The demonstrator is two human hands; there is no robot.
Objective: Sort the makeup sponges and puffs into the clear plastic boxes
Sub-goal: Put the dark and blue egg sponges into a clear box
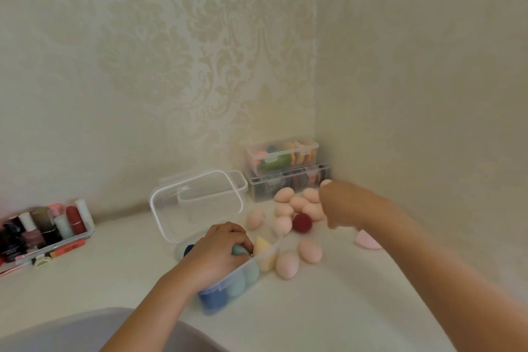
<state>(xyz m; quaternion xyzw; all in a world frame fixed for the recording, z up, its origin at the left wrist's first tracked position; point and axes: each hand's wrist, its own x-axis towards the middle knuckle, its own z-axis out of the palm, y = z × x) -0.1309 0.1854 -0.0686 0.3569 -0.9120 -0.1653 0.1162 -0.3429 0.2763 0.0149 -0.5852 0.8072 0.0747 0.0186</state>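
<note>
An open clear plastic box (267, 251) lies on the white table, its lid (197, 203) standing up behind it. Blue, teal and pale yellow sponges fill it. My left hand (220, 251) rests inside the box, its fingers closed on a teal sponge (239, 250). My right hand (340, 206) is blurred above a heap of peach egg-shaped sponges (297, 204), and whether it holds one I cannot tell. A dark red sponge (302, 222) lies among them. Two more peach sponges (310, 249) sit beside the box. A pink puff (367, 240) shows under my right forearm.
Two shut clear boxes (281, 156) with sorted sponges are stacked in the wall corner, and another clear box (238, 181) stands behind the lid. A tray of nail polish bottles and lipsticks (43, 228) stands at the far left. Patterned walls close off the back and right.
</note>
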